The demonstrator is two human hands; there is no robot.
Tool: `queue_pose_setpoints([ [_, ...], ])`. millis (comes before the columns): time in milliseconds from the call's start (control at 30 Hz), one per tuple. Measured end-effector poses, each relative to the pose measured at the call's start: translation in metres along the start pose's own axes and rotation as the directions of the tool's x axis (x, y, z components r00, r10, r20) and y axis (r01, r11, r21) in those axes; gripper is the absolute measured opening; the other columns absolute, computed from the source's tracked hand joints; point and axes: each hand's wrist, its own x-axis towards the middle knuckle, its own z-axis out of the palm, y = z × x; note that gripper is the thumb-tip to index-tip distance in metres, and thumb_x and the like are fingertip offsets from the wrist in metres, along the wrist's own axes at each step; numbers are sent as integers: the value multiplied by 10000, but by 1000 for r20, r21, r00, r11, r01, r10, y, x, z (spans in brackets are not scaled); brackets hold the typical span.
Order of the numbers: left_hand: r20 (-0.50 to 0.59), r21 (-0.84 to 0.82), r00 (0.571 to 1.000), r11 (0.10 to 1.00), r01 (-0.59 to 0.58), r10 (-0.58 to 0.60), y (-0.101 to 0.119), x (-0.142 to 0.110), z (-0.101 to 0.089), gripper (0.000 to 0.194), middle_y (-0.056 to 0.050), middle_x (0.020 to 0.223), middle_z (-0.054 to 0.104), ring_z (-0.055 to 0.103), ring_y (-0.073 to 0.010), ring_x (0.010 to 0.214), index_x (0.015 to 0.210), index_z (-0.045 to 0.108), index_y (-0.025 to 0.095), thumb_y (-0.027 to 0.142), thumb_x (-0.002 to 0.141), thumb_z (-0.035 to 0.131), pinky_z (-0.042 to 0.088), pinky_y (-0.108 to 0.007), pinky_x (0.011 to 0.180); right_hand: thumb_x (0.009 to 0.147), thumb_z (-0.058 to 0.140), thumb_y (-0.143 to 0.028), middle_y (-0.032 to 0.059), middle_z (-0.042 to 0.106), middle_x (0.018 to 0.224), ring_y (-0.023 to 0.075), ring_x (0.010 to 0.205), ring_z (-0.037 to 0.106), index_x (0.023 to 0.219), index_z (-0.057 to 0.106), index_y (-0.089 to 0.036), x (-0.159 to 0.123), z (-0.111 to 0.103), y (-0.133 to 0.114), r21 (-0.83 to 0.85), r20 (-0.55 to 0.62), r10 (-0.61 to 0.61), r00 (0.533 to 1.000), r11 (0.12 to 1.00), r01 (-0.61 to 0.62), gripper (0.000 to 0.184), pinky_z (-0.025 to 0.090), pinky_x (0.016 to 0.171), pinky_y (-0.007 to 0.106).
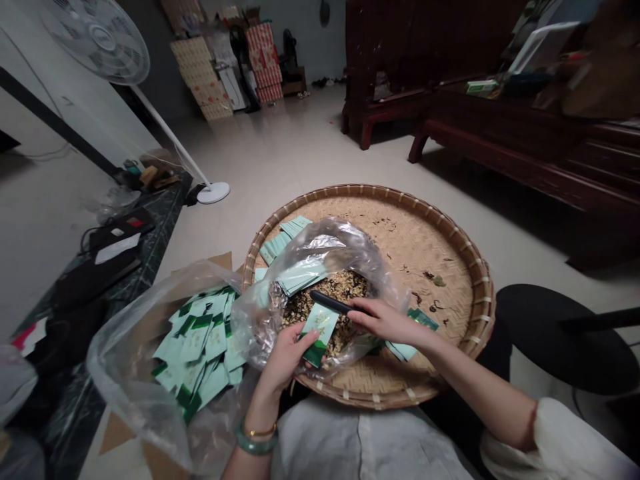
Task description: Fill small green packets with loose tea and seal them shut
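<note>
**Two hands, one risky spot**

A slip of the black-handled tool [327, 302] could tear the clear plastic bag [320, 250] and scatter the dried bits [325, 288] across the bamboo tray [450, 247]. Left hand [285, 360] curls around a green sachet [319, 331] above the bag; right hand [383, 320], forearm reaching across, pinches the tool.
</note>
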Motion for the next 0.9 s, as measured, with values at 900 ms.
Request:
queue_pose_setpoints([
  [900, 75, -94, 997, 995, 27, -20, 4, -4, 3, 410, -29, 645, 684, 634, -136, 520, 824, 647, 110, 477, 668, 739, 485, -211, 508, 959, 377, -383, 117, 659, 1057, 240, 965, 606, 1136, 575, -167, 14, 7, -8, -443, -319, -128, 939, 896, -28, 343, 438, 830, 339],
])
